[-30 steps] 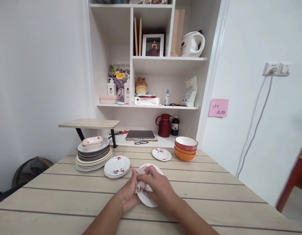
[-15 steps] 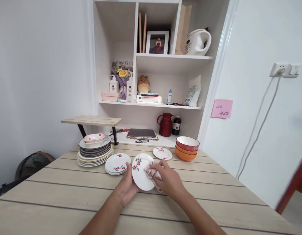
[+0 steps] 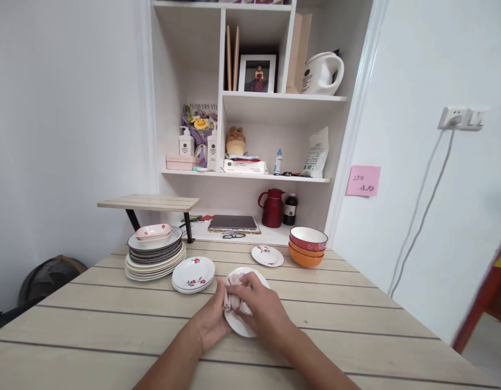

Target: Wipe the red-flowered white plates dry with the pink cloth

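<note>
My left hand (image 3: 212,320) holds a small white plate (image 3: 262,275) by its left edge, tilted up over the table. Gripped in my right hand (image 3: 263,306) is a pale pinkish cloth (image 3: 235,304), pressed against the face of the plate. Cloth and fingers cover most of that face. To the left lies a short stack of white plates with red flowers (image 3: 193,272). Beyond my hands, one flowered plate (image 3: 267,255) lies alone on the table.
A taller pile of plates (image 3: 155,260) with a pink-spotted dish (image 3: 153,231) on top stands at the left, by a small wooden riser (image 3: 148,202). Stacked red and orange bowls (image 3: 306,254) stand at the right. Behind are a red jug (image 3: 272,208) and a laptop (image 3: 233,222).
My right hand has moved the cloth leftward across the plate, over the flower print, close to my left thumb. The plate is slightly lower and nearer. The view has shifted a little.
</note>
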Action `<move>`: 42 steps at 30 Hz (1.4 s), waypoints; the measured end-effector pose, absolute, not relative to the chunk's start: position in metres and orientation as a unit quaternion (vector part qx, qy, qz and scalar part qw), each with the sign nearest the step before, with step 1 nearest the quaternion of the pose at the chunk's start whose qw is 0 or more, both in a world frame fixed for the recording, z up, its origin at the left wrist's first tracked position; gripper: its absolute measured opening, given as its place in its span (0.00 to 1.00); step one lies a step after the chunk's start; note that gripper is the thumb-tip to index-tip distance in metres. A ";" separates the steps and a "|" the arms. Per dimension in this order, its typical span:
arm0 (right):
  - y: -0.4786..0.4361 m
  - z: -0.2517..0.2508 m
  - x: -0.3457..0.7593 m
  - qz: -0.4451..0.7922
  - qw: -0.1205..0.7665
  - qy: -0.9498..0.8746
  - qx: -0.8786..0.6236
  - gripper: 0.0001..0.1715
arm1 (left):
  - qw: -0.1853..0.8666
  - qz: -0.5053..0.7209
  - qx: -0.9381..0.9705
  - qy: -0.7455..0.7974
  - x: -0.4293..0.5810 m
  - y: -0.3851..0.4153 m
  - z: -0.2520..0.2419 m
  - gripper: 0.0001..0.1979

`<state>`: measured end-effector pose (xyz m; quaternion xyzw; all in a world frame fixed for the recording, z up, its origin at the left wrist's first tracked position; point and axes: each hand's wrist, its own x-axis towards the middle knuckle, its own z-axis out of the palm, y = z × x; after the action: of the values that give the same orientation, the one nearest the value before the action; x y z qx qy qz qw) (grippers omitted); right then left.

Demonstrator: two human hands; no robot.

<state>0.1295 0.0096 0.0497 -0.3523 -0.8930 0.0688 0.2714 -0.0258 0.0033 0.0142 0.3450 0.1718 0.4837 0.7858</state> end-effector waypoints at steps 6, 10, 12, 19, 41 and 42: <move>0.019 0.048 0.135 0.067 0.285 -0.868 -0.401 0.30 | 0.779 0.466 0.383 0.172 -0.025 0.002 0.010 0.35; 0.018 0.048 0.136 0.071 0.286 -0.867 -0.402 0.30 | 0.771 0.469 0.393 0.175 -0.027 0.001 0.009 0.35; 0.017 0.049 0.136 0.075 0.282 -0.868 -0.402 0.29 | 0.767 0.475 0.393 0.178 -0.027 0.001 0.009 0.34; 0.016 0.054 0.139 0.081 0.273 -0.890 -0.356 0.28 | 0.761 0.486 0.387 0.187 -0.026 0.001 0.011 0.30; 0.017 0.059 0.151 0.104 0.210 -0.897 -0.374 0.22 | 0.762 0.533 0.330 0.161 -0.029 0.008 0.014 0.35; 0.018 0.059 0.151 0.100 0.214 -0.891 -0.388 0.23 | 0.761 0.536 0.330 0.157 -0.029 0.009 0.013 0.35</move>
<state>0.1511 0.0182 0.0586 -0.3877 -0.8910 0.0996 0.2142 -0.0289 0.0089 0.0128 0.3297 0.1568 0.5361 0.7611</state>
